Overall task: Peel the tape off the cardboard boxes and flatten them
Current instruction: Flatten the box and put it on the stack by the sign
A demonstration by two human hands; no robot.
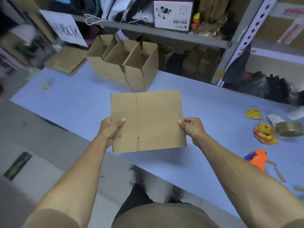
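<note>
1. Flattened cardboard box [148, 120] is held up over the near edge of the blue table [213, 104], both hands on it, flat face toward the camera.
2. Left hand [109, 129] grips the box's left edge, thumb on the front face; its fingers are hidden behind the cardboard.
3. Right hand [191, 128] pinches the right edge, thumb tip on the front, fingers curled behind and mostly out of sight.
4. Box long axis runs roughly left-right, tilted a little; its centre crease runs top to bottom, with a short slit at the bottom edge.
5. No tape can be made out on the visible face; back face is hidden.
6. Three open cardboard boxes [125, 63] stand in a row at the far side of the table, open tops up, touching one another.
7. Flat cardboard stack [65, 60] lies at the far left corner, blurred.
8. Tape roll [289, 129] sits at right, beside red-yellow stickers [264, 134]; orange tape dispenser [258, 159] is partly hidden by the right forearm.
9. Shelf [164, 32] contents behind are blurred, hard to read.
</note>
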